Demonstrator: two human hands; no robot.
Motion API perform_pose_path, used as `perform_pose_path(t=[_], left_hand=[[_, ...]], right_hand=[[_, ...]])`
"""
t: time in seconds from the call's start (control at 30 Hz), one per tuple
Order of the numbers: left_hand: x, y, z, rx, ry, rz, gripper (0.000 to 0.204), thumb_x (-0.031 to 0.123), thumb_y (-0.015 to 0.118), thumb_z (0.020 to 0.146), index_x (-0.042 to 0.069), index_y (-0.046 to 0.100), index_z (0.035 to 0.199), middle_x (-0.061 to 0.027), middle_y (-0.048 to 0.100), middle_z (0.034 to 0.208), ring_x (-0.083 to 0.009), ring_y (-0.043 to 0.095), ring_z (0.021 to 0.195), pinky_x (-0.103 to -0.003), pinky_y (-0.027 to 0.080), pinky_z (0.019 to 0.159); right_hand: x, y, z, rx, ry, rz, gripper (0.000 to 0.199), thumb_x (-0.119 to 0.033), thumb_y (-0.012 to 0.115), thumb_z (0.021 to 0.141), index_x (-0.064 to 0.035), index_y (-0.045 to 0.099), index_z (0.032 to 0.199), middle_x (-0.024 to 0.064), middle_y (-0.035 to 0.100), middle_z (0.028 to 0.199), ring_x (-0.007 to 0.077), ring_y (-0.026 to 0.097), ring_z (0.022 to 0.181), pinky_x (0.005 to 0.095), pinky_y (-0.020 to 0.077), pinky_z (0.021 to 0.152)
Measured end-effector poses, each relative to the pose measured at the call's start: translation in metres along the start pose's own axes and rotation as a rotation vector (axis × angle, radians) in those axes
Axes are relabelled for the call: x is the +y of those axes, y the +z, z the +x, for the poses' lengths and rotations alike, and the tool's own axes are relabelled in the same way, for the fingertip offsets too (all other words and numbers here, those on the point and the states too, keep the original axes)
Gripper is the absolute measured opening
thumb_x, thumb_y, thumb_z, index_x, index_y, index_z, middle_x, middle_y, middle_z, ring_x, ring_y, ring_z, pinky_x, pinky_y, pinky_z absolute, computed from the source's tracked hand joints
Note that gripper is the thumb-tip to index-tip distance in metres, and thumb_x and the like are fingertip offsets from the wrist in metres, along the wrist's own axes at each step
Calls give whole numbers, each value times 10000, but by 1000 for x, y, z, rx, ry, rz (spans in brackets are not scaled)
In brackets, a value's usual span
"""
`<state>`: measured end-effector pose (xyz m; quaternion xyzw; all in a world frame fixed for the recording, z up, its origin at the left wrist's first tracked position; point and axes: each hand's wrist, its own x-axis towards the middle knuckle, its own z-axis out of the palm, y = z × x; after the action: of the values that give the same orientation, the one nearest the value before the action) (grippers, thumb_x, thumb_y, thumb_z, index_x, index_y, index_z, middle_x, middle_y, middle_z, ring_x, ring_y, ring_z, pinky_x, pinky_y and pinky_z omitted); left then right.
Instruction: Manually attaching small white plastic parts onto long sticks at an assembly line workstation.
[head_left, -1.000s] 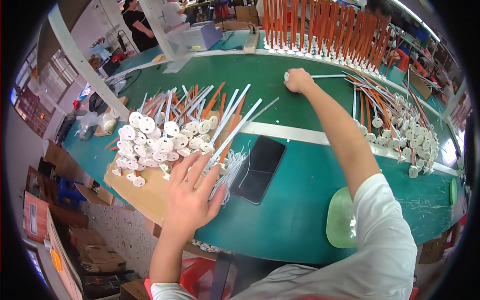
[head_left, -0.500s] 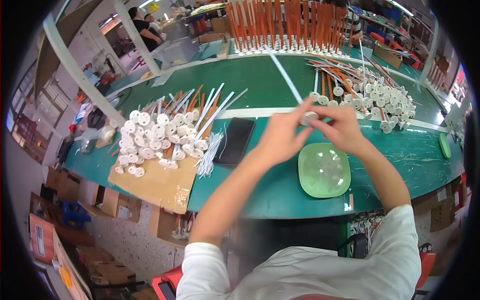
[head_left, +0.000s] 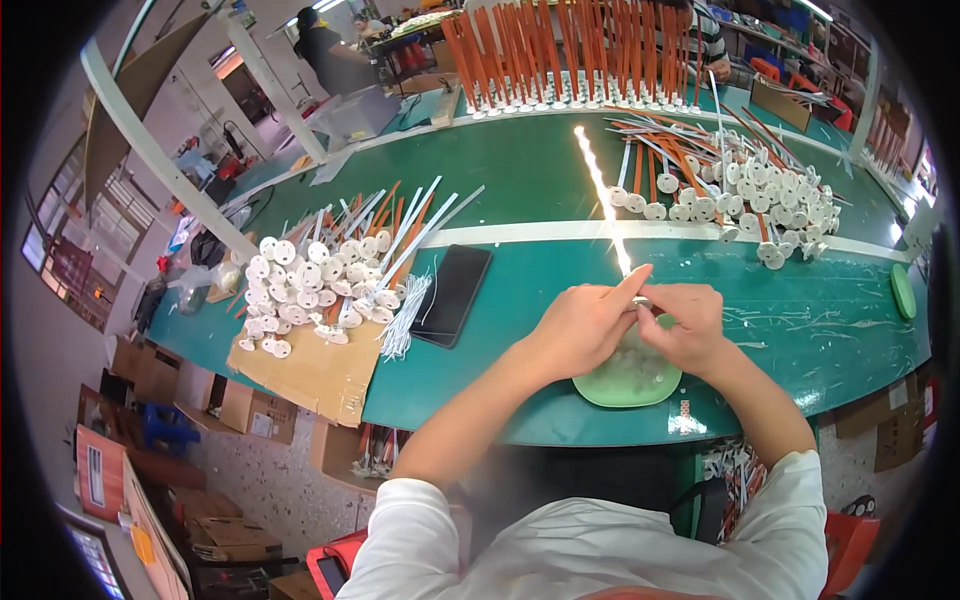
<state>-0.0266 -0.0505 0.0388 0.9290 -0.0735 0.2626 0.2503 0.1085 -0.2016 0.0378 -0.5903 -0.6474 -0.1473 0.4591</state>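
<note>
A narrow light strip [head_left: 603,195] glows bright yellow-white, rising away from my fingers over the green table. At its near end, a small white round base [head_left: 640,300] is mostly covered by my fingertips. My left hand [head_left: 588,322] pinches this end from the left, thumb and index finger closed. From the right, my right hand [head_left: 688,325] grips it too, its fingers curled. Below both hands lies a light green dish [head_left: 628,392], partly hidden by them; its small contents are too blurred to name.
Strips with white round bases are heaped on the left [head_left: 300,285] over cardboard [head_left: 300,375], and on the right [head_left: 770,200]. A white wire bundle [head_left: 403,325] lies beside a black flat device [head_left: 453,295]. Orange strips [head_left: 560,60] stand upright at the back. A person [head_left: 325,55] is farther off.
The strip, unlit before, now shines. Both hands have come lower and nearer, over the dish, still holding the base. The view has shifted slightly.
</note>
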Motion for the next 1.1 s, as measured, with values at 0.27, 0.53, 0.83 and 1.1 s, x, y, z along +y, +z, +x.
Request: perform_pose_path(t=[0.27, 0.53, 0.83, 1.1], left_hand=[[-18, -2, -6, 188, 43, -73, 564, 14, 666, 899, 25, 489, 1435, -213, 712, 1017, -408, 693, 884, -448, 559, 739], [-14, -6, -3, 129, -27, -289, 475, 34, 620, 942, 34, 520, 1407, -187, 727, 1045, -365, 717, 908, -407, 568, 779], [-39, -5, -5, 343, -268, -569, 274, 147, 541, 1041, 43, 590, 1291, -131, 762, 954, -207, 748, 906, -324, 569, 816], [-34, 8, -8, 220, -231, -531, 266, 162, 537, 1041, 48, 597, 1273, -125, 758, 930, -217, 751, 881, -327, 571, 796]], right_hand=[[2, 11, 15, -87, 12, -1, 236, -6, 697, 858, 19, 718, 1091, 163, 736, 857, 277, 730, 703, 335, 559, 608], [3, 20, 4, 17, 92, 67, 229, -7, 716, 852, 34, 709, 1077, 176, 740, 895, 295, 734, 728, 314, 562, 616], [-7, -8, 6, -573, 31, 10, 298, -107, 763, 779, -27, 711, 1061, 124, 720, 850, 320, 690, 766, 383, 568, 778], [2, -4, 0, -744, 40, 154, 84, -72, 752, 785, -31, 753, 859, 101, 703, 822, 293, 684, 777, 385, 560, 754]])
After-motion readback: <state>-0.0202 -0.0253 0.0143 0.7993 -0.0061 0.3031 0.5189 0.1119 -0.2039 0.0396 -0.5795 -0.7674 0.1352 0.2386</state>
